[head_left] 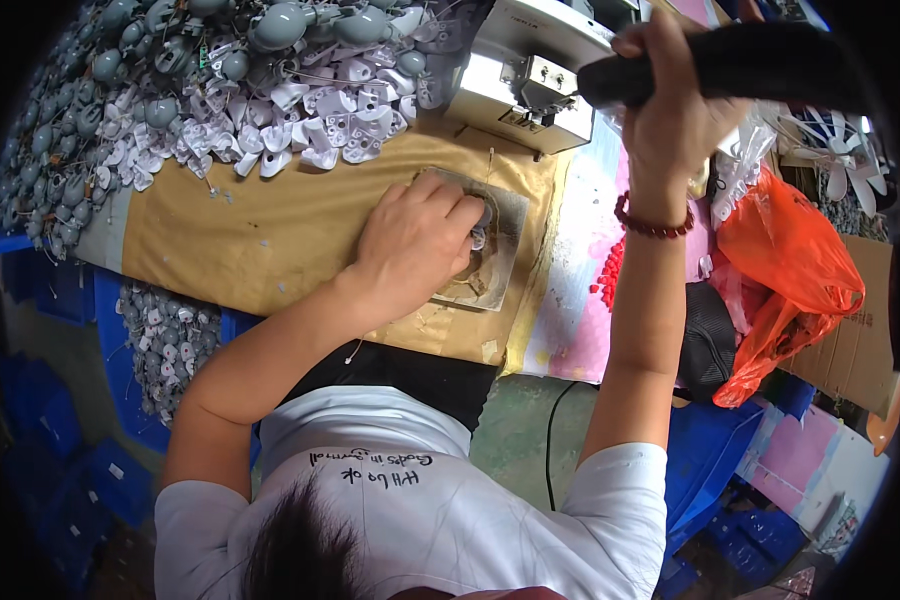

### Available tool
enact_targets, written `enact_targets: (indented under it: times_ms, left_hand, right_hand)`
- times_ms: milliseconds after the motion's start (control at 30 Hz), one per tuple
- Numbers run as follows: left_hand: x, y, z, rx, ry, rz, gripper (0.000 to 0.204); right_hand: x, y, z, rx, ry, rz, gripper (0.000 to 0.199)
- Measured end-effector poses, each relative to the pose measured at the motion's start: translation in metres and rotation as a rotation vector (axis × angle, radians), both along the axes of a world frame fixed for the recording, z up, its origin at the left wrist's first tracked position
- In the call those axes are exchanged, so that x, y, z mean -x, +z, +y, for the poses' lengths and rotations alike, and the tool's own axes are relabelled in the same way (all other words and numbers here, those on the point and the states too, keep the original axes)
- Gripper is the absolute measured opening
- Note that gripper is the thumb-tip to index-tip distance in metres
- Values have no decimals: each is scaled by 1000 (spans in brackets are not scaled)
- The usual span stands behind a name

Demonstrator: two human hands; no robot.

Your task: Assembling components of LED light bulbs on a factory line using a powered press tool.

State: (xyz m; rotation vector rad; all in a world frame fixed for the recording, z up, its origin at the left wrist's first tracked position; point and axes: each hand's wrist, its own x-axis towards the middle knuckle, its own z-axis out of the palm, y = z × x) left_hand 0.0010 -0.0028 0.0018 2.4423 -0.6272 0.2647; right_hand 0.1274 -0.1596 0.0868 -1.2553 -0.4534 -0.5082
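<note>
My left hand point(417, 245) is curled over a square metal plate point(511, 220) on the bench, its fingertips closed round a small grey plastic part point(484, 215). Most of that part is hidden by the fingers. My right hand point(670, 125) is raised at the upper right, wrapped around a thick black bar-shaped tool point(770, 62) with a rounded end; its exact kind does not show. A beaded bracelet point(655, 222) circles that wrist.
Grey and white plastic parts point(320, 110) heap at the far left; more fill a blue bin point(135, 385) below. A metal machine point(525, 80) stands beyond the plate. Small red pieces point(608, 275), a black pouch point(707, 340) and an orange-red bag point(790, 250) lie right.
</note>
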Motion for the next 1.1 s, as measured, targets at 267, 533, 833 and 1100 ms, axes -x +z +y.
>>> enact_targets:
  times_ms: [267,533,833,1100]
  left_hand:
    - [2,-3,3,20,-3,55,33]
    - [1,-4,5,21,-18,98,31]
    - [3,-2,4,64,-3,106,30]
    - [1,-8,7,129,-35,63,24]
  right_hand:
    - [-5,-6,22,198,59,391,13]
    - [58,-5,8,118,178,259,14]
    - [86,-26,15,67,180,190,14]
    - [99,-36,17,187,149,105,22]
